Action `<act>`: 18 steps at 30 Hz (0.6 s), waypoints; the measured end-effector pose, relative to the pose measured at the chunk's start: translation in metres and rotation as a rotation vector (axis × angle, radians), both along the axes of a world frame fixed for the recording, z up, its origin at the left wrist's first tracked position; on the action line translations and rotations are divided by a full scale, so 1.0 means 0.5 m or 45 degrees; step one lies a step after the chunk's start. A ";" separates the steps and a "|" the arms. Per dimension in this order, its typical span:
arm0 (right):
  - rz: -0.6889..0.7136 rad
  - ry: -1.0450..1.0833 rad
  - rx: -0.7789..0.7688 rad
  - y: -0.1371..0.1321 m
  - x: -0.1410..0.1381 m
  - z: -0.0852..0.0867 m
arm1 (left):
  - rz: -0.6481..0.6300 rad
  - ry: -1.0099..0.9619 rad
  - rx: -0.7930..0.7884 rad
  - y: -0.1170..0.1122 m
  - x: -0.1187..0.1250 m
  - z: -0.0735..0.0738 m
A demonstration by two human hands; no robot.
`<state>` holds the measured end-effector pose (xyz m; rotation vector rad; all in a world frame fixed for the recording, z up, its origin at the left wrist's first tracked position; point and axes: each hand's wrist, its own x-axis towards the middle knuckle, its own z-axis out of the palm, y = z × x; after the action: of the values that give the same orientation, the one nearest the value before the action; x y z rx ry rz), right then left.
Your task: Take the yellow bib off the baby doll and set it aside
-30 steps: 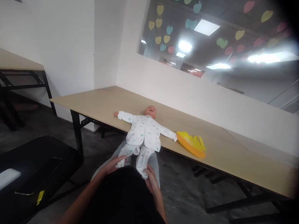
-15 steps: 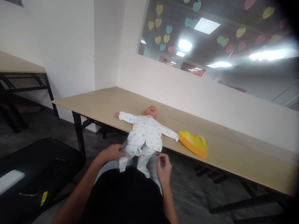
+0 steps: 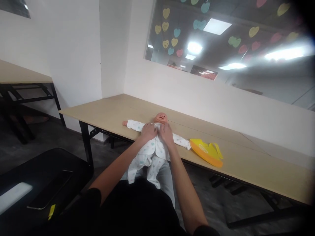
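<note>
A baby doll (image 3: 160, 118) in a white printed suit lies on its back at the near edge of a long wooden table (image 3: 246, 164), arms spread, legs hanging off over my lap. My left hand (image 3: 148, 131) and my right hand (image 3: 165, 131) rest side by side on the doll's chest just below its neck, fingers on the front of the jacket. Whether they pinch the cloth is hard to tell. A yellow bib (image 3: 206, 151) lies on the table just right of the doll's arm.
A white wall with a window covered in paper hearts (image 3: 172, 32) runs behind the table. A black case (image 3: 36, 183) with a phone-like object on it sits at lower left. Another table (image 3: 22, 73) stands at far left.
Both hands left the doll's legs and moved up to its chest. The camera view shifted slightly.
</note>
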<state>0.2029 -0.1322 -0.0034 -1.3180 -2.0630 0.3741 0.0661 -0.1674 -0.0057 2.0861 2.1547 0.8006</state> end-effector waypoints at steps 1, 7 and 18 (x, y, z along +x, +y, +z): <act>-0.023 -0.008 -0.062 0.003 -0.011 -0.001 | 0.001 -0.001 -0.036 0.007 0.001 -0.006; -0.066 -0.104 -0.215 -0.003 -0.028 -0.026 | -0.019 -0.008 -0.084 0.013 -0.002 -0.043; -0.047 -0.063 -0.219 -0.008 -0.018 -0.027 | -0.026 -0.010 -0.075 0.014 0.000 -0.054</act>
<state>0.1937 -0.1361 -0.0169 -1.4781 -2.0822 0.5170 0.0661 -0.1603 -0.0329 2.0695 2.1225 0.7329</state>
